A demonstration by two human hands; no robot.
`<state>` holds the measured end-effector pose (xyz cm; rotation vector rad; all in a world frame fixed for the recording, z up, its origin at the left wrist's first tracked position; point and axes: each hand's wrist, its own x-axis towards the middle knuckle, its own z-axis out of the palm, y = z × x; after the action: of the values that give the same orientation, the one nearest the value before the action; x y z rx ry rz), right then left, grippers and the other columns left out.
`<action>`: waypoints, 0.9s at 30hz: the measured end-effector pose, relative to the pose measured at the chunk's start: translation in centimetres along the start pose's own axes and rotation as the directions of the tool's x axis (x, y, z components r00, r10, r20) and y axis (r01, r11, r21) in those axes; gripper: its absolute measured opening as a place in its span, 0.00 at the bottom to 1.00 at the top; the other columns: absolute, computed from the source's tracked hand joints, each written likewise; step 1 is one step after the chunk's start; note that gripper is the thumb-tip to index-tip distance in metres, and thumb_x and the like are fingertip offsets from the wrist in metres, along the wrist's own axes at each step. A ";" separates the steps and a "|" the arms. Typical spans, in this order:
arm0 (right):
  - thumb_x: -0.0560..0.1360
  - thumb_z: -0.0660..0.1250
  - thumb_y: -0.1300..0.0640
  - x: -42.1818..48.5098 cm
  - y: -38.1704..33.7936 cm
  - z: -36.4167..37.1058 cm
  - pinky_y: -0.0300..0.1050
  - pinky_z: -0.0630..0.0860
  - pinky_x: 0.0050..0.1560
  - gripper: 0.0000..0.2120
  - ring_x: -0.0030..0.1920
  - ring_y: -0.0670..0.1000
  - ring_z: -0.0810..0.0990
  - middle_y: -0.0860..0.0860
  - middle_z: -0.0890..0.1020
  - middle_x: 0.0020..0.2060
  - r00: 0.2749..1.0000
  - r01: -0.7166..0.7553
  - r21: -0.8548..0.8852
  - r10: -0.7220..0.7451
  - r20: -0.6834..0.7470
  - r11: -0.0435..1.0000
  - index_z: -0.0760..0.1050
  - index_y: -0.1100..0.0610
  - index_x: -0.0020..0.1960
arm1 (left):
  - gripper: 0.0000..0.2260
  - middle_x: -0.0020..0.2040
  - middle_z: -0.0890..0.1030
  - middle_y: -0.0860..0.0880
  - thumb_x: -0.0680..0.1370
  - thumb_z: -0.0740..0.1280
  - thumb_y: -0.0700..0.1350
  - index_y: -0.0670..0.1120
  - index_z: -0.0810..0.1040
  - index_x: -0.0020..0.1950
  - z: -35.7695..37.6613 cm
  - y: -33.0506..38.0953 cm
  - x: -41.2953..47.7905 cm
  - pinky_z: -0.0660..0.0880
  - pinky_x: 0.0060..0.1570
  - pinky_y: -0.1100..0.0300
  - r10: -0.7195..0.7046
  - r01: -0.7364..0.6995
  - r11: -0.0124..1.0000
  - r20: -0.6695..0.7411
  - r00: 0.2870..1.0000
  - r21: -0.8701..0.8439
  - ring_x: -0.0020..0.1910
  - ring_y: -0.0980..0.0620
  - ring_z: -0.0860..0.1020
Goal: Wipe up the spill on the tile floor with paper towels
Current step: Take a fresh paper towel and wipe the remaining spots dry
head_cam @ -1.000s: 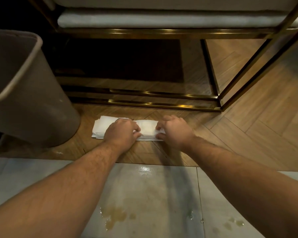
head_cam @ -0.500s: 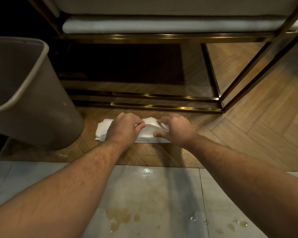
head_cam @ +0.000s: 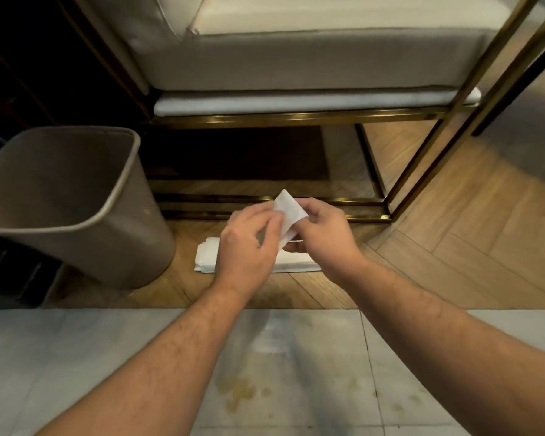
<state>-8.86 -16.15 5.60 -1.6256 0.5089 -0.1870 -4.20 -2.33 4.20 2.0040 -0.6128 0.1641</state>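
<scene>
A folded white paper towel (head_cam: 286, 209) is held up between both hands, above the stack (head_cam: 207, 255) of towels that lies on the wood floor (head_cam: 472, 247) just in front of a sofa's brass frame (head_cam: 296, 118). The left hand (head_cam: 249, 247) pinches the towel's left edge with thumb and curled fingers; the right hand (head_cam: 324, 237) pinches its right side the same way, fingers bent in close together. The towel tilts, its upper corner pointing away from the person, and its lower part is hidden behind the hands. The stack shows to the left of the left hand and again as a strip under the right wrist. A tan bin (head_cam: 76, 209) stands on the wood floor just left of the stack, tilted in the wide-angle view, its opening towards the camera. Nearer the person, the wood gives way to pale tile (head_cam: 76, 357), where a yellowish spill (head_cam: 238, 390) lies in blotches between the two forearms, with fainter spots to the right near a grout line. A pale cushion (head_cam: 312, 58) sits on the frame above
</scene>
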 end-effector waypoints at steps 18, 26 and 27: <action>0.77 0.73 0.62 -15.9 -1.8 -10.9 0.60 0.86 0.47 0.09 0.50 0.61 0.86 0.60 0.83 0.53 0.954 -0.296 -0.032 0.294 -0.055 0.955 0.76 0.58 0.54 | 0.10 0.47 0.83 0.55 0.74 0.75 0.52 0.57 0.81 0.54 1.2 10.7 -6.7 0.79 0.41 0.59 -0.088 0.108 0.994 0.649 0.755 0.009 0.45 0.55 0.81; 0.72 0.70 0.65 -21.7 4.9 -18.8 0.52 0.77 0.42 0.14 0.42 0.53 0.80 0.49 0.83 0.42 0.990 0.056 -0.717 -0.130 -0.049 0.695 0.67 0.49 0.40 | 0.08 0.47 0.82 0.55 0.76 0.72 0.49 0.53 0.83 0.55 8.7 11.5 -12.8 0.80 0.46 0.52 -0.005 -0.134 0.978 0.653 0.757 0.162 0.45 0.55 0.79; 0.71 0.69 0.65 -22.5 6.1 -19.9 0.54 0.78 0.44 0.15 0.46 0.57 0.80 0.52 0.84 0.47 0.982 0.120 -0.789 -0.190 0.005 0.603 0.66 0.49 0.41 | 0.08 0.49 0.83 0.54 0.76 0.71 0.49 0.53 0.83 0.55 10.1 11.7 -13.5 0.79 0.49 0.51 0.036 -0.184 0.970 0.656 0.753 0.158 0.47 0.54 0.78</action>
<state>-38.31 -24.66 6.14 -2.5611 0.5449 -0.1653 -22.96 -10.69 3.49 2.2268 -1.2030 -0.4467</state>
